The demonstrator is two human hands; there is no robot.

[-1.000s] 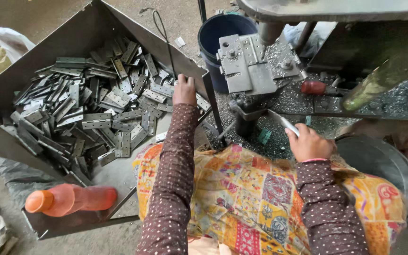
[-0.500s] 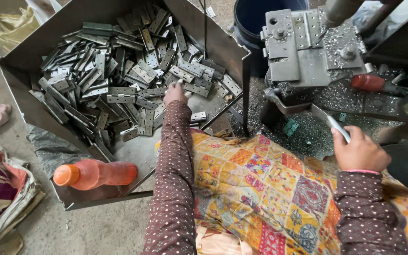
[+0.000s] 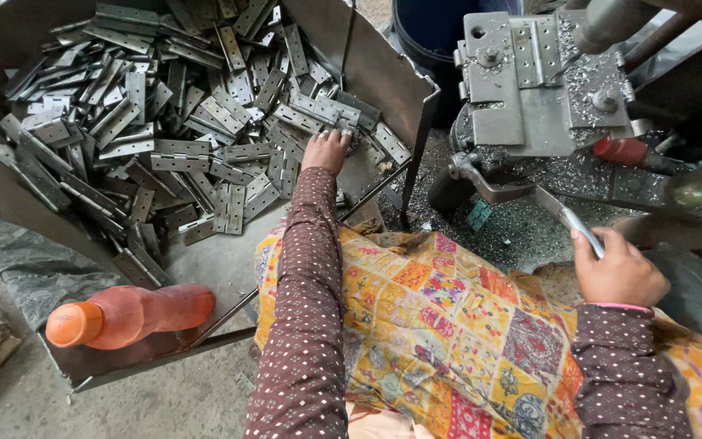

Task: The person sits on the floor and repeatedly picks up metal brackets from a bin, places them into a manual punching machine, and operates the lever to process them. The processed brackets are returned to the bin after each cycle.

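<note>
Grey flat steel hinges (image 3: 164,146) fill the big sheet-metal bin (image 3: 383,77); I see my left hand (image 3: 325,150) curled onto some at its near corner. Right of the bin, my right hand (image 3: 615,268) grips the press's metal lever (image 3: 566,218), presumably ready to work it.

The hinges (image 3: 164,122) are grey. The bottle (image 3: 127,315) near left is orange. The sleeves (image 3: 306,325) are brown with white dots. The cloth (image 3: 440,333) is yellow with bright patches. The far bucket (image 3: 428,32) is blue.

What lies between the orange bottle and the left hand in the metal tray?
In the head view, loose metal hinges and bare tray floor lie between the orange bottle and the left hand.
</note>
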